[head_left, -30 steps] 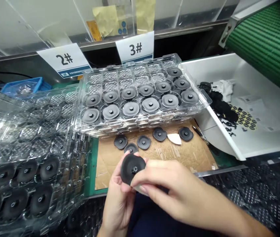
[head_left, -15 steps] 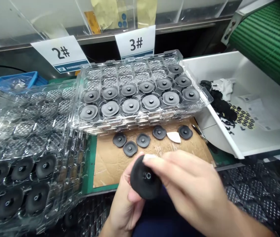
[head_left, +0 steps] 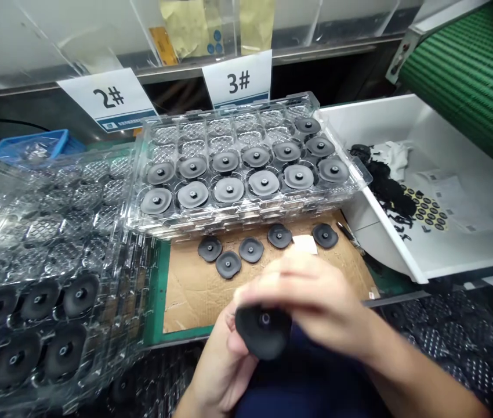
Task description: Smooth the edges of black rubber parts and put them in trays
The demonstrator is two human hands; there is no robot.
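A round black disc (head_left: 264, 337) with a small raised stub at its centre is held up, tilted, near the front of the bench. My left hand (head_left: 224, 360) grips it by its left edge, thumb on the face. Across its top edge lies my right hand (head_left: 307, 296), fingers pressed together and smeared by motion; the fingertips touch the rim. Behind my hands, several similar discs (head_left: 251, 249) lie on a cardboard sheet (head_left: 185, 302). A white piece (head_left: 305, 244) among them is partly hidden by my right hand.
A clear tray stack (head_left: 229, 215) stands behind the cardboard, with discs in its front rows. More clear trays (head_left: 111, 278) stand at left. On the right, a white bin (head_left: 459, 249) holds black scraps and stickers. A thin dark tool (head_left: 346, 231) lies beside the cardboard's right edge.
My right hand has shifted up and over the disc's top edge, its fingers now lying across it. The disc has dropped slightly and moved a little right. My left hand keeps its grip.
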